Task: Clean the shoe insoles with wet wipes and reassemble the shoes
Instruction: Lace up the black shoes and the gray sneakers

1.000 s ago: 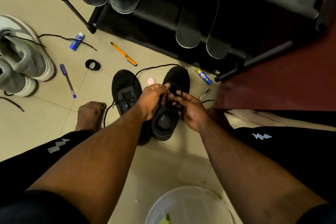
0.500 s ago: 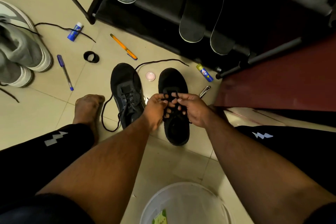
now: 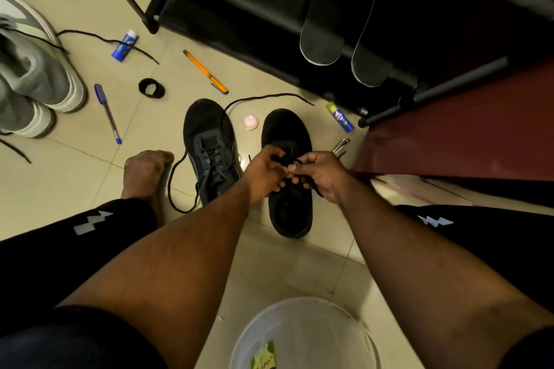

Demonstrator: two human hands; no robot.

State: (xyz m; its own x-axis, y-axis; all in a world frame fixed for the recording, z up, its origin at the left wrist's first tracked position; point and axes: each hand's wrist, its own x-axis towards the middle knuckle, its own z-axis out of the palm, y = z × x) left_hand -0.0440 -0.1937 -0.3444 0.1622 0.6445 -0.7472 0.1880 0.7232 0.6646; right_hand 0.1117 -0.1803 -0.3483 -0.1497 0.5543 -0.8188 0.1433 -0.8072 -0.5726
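Now the right black shoe (image 3: 289, 189) lies flat again, no longer tilted; my left hand (image 3: 263, 172) and right hand (image 3: 322, 175) both pinch its lace (image 3: 283, 160), threading proceeding.

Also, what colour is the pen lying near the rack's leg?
Orange pen, with a blue clip end; head view.

Tiled floor (image 3: 90, 189) with two black shoes (image 3: 209, 147), pens (image 3: 107, 113), loose laces (image 3: 266, 98), white tub (image 3: 305, 335).
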